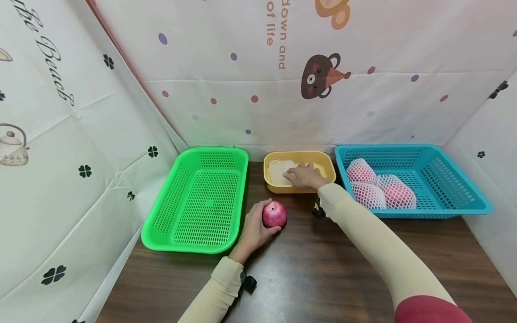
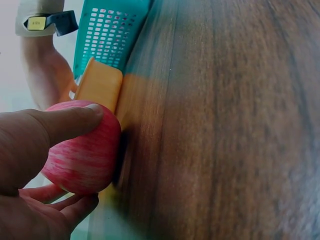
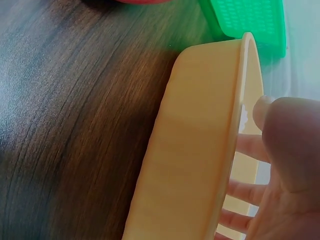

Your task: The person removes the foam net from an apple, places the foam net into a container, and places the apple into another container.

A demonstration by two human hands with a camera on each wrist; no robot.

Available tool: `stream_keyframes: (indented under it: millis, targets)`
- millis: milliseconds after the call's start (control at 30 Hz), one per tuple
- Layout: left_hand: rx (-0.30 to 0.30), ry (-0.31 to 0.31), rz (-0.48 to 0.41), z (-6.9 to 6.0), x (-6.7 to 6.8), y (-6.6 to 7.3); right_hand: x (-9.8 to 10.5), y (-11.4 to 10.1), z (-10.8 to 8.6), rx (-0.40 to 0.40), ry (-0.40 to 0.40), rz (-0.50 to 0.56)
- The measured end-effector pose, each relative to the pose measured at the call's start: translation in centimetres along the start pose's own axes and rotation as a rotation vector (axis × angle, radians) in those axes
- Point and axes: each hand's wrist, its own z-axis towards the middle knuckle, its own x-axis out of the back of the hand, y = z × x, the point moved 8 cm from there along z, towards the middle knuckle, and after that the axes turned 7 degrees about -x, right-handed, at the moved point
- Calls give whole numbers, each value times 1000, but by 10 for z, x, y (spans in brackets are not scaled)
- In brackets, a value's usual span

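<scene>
Left hand [image 1: 254,226] is gripping the apple [image 1: 274,214]; right hand [image 1: 305,176] (fingers apart) is probably wanting a light pinch of nine-o'clock netting [image 1: 278,172] inside the yellow basket [image 1: 291,190].

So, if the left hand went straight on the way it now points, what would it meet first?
Most likely the near wall of the yellow basket, with the apple in the left hand leading; the gap and the hand's exact height are hard to judge.
</scene>
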Motion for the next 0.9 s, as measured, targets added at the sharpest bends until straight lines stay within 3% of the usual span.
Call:
stream_keyframes:
  millis: [200, 433, 900]
  targets:
    - [-8, 2, 12, 1, 0, 0, -3, 0, -4, 1, -33, -66]
    - [-1, -3, 15, 1, 1, 1, -5, 1, -5, 1, -52, -60]
    - [-6, -18, 32, 1, -1, 1, -1, 3, -7, 20, 88, -74]
